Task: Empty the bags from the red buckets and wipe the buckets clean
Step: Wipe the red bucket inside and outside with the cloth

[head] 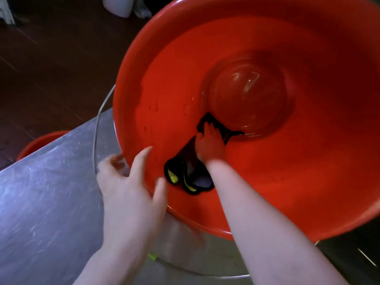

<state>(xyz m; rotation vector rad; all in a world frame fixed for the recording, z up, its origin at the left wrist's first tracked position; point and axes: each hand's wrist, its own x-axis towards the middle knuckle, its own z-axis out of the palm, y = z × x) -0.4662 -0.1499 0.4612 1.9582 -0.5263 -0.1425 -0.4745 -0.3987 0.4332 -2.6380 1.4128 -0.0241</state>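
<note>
The right hand's (209, 146) fingers (206, 130), pressed together, push a dark cloth (188, 177) against the inner wall of the tilted red bucket (308, 182), just short of its bottom. The blurred left hand's (131, 182) fingers spread astride the near rim, gripping it. Beneath lies a metal table (51, 202); beyond its edge, a second red bucket (41, 141).

I see a dark reddish-brown floor (51, 58) with faint seam lines, dimly lit. A scratched stainless-steel worktop (41, 202) fills lower left and catches a bluish sheen. A white rounded object (118, 6) stands on the floor at the top edge, with something pale (6, 11) in the top-left corner, too cropped to tell.
</note>
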